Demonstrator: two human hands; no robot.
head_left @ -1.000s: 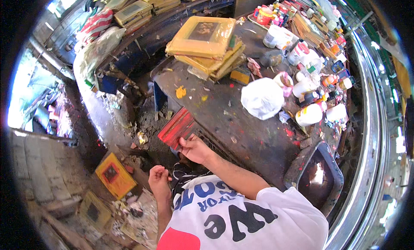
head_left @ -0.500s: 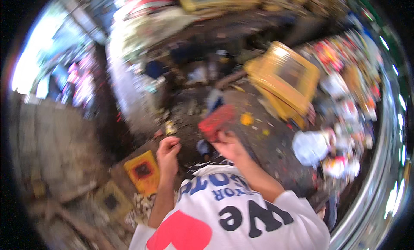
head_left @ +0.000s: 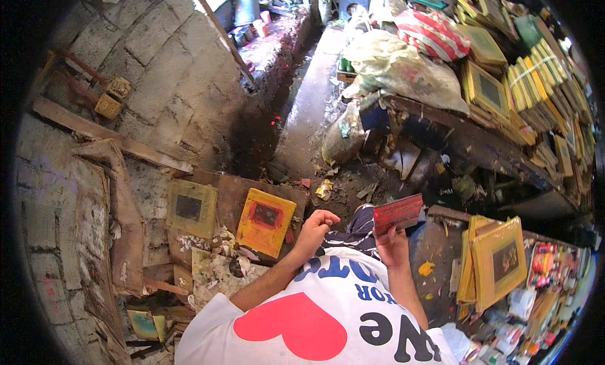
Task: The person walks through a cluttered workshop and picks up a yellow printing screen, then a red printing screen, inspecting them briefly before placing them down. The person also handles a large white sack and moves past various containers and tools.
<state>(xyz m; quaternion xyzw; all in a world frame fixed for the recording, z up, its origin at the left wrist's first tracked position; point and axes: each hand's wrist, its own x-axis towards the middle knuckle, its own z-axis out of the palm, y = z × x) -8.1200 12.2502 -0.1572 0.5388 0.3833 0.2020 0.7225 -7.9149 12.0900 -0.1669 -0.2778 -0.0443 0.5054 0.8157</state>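
My right hand [head_left: 394, 246] grips a red-stained squeegee [head_left: 398, 214], a flat wide piece with a dark edge, held up in front of my right side. My left hand [head_left: 317, 231] hovers before my body, its fingers curled in and nothing visible between them. Left of it, a yellow screen frame [head_left: 285, 233] with a red-inked middle lies on a brown board [head_left: 217, 179]. Beside that one is a duller yellow frame [head_left: 201, 225] with a dark square window.
Yellow frames [head_left: 482, 264] lean together at my right, beside bottles and plastic containers [head_left: 551, 264]. Farther back, a bench [head_left: 454, 135] bears a pale sack [head_left: 403, 69], a red-and-white striped bundle [head_left: 435, 34] and stacked frames [head_left: 535, 75]. A block wall [head_left: 151, 62] stands at the left.
My view has swung to the left, bringing the board with the yellow frames nearer the middle. The squeegee stays in my right hand. My left hand remains curled.
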